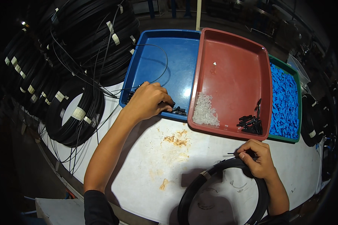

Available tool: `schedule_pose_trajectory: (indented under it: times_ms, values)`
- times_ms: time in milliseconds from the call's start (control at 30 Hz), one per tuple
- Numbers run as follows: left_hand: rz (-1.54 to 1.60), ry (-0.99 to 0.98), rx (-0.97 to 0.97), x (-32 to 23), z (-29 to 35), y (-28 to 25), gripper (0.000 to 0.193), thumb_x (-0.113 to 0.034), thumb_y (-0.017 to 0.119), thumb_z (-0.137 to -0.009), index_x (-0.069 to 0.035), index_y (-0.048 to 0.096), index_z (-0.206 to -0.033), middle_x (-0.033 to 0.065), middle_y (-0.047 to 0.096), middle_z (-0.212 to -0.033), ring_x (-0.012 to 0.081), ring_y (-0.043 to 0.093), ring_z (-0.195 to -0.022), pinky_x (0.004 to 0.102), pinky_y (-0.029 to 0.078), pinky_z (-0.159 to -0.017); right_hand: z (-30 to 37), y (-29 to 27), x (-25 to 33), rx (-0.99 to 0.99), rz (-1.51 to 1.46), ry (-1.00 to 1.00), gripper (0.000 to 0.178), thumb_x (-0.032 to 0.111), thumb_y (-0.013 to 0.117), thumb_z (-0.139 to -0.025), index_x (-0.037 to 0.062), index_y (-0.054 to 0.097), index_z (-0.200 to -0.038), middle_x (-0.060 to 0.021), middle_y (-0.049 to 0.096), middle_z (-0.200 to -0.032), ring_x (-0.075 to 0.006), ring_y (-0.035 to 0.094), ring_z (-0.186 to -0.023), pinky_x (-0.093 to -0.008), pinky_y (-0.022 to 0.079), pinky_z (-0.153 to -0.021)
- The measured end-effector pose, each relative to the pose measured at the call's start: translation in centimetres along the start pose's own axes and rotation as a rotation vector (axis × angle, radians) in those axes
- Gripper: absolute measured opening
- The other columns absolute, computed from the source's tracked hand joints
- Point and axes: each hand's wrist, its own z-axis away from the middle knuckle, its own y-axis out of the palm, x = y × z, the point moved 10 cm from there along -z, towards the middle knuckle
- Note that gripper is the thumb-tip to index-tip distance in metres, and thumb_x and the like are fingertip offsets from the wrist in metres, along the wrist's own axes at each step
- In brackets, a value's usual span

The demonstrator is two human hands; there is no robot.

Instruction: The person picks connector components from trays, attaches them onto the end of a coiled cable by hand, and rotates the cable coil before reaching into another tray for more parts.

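The left hand [148, 101] reaches into the shallow blue plastic tray [176, 52], fingers curled over small black plastic pieces [178, 110] at its near edge; what they pinch is hidden. The right hand [257, 157] grips a coil of black cable [214, 176] on the white table [176, 165], fingers closed around a thin cable end; the coil's lower part is cut off.

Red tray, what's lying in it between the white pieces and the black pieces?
In the head view, only bare floor of the red tray lies between the white pieces and the black pieces.
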Motion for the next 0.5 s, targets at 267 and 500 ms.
schedule_pose_trajectory:
  times_ms: [267, 500]
  values:
    - [0.088, -0.319, 0.059, 1.9, -0.3, 0.9, 0.017, -0.013, 0.085, -0.073, -0.008, 0.08, -0.088, 0.0107, 0.073, -0.084, 0.0278, 0.068, -0.079, 0.0385, 0.052, -0.075, 0.0, 0.0, 0.0, 0.004, 0.004, 0.016, 0.008, 0.004, 0.068, -0.084, -0.0021, 0.07, -0.09, -0.0106, 0.066, -0.08, -0.0187, 0.062, -0.067, -0.0293, 0.048, -0.062]
    - [0.163, -0.27, 0.002, 2.0, -0.1, 0.8, 0.015, -0.006, 0.082, -0.075, -0.001, 0.078, -0.09, 0.0151, 0.072, -0.084, 0.0286, 0.068, -0.08, 0.0388, 0.052, -0.073, 0.0, 0.0, 0.1, 0.001, -0.001, 0.008, 0.008, 0.004, 0.068, -0.084, -0.0014, 0.069, -0.09, -0.0102, 0.066, -0.08, -0.0193, 0.062, -0.067, -0.03, 0.047, -0.062]
